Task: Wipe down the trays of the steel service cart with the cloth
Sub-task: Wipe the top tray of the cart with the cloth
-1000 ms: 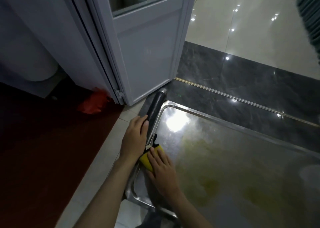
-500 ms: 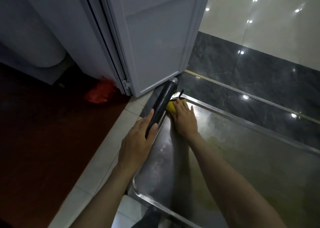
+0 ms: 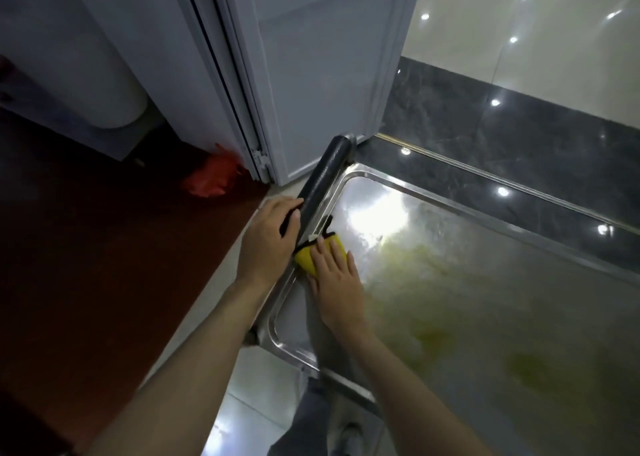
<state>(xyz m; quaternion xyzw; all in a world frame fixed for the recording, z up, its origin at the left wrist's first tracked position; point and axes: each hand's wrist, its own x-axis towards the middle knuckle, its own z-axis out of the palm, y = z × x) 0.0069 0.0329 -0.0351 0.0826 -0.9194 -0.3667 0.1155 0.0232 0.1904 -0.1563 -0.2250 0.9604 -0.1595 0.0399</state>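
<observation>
Steel fills most of my view: the top tray (image 3: 485, 317) of the cart is a shallow pan with a raised, rounded rim and curved corners, its sheet metal glossy enough to throw back a hard white glare near the far corner. Across the middle and right the shine gives way to dull, streaky yellow-green smears.

My right hand (image 3: 337, 282) lies flat on the tray close to its left rim, fingers straight and together, pressing down on the yellow cloth (image 3: 308, 258). The cloth is a small folded pad, soft-looking, with a dark edge and a thin black loop poking out beyond the fingertips; it sits on the tray floor right against the left rim, mostly covered by my fingers.

My left hand (image 3: 270, 244) is wrapped round the cart handle (image 3: 322, 175), a tubular bar sleeved in black, finely textured grip material, running along the left rim and ending in a bare metal stub at the far end. Thumb and fingers curl round the sleeve.

Beyond the handle stands a pale panelled door (image 3: 318, 74) in a ribbed frame. A crumpled red bag (image 3: 211, 175) lies at its foot, on a matte dark red floor. To the right are polished tiles, dark marbled grey then cream, dotted with lamp reflections.
</observation>
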